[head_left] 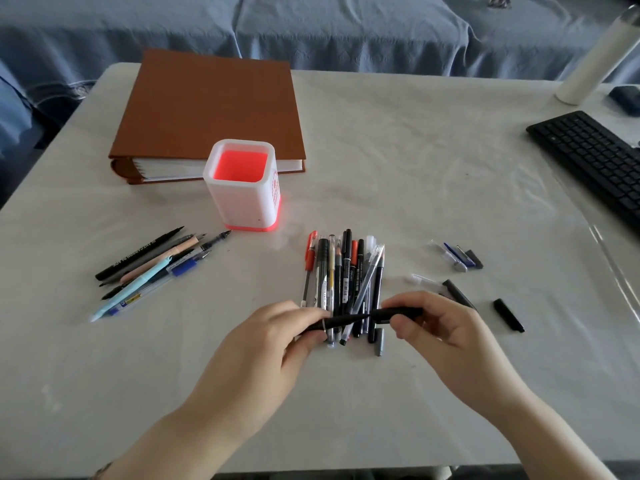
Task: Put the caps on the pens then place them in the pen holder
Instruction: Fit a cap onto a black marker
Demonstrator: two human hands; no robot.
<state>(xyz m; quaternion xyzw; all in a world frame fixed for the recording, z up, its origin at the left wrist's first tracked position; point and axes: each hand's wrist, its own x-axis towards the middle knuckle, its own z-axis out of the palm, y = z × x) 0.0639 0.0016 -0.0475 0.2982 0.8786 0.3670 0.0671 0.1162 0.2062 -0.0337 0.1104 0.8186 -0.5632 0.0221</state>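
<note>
My left hand (277, 337) grips a black pen (341, 321) by its barrel, held level above the table. My right hand (433, 327) pinches a black cap (401, 313) at the pen's tip end, the two touching. Under them lies a pile of capped pens (343, 282). Several uncapped pens (152, 268) lie at the left. The white pen holder (242, 188) with a red inside stands upright behind them, nothing visible in it. Loose caps lie to the right: a black cap (509, 315), a dark grey cap (459, 294) and a small cluster of caps (457, 256).
A brown binder (211, 105) lies behind the holder. A black keyboard (592, 161) sits at the right edge, with a white bottle (595, 60) behind it. The table wears a white cloth (415, 150); blue fabric lies beyond.
</note>
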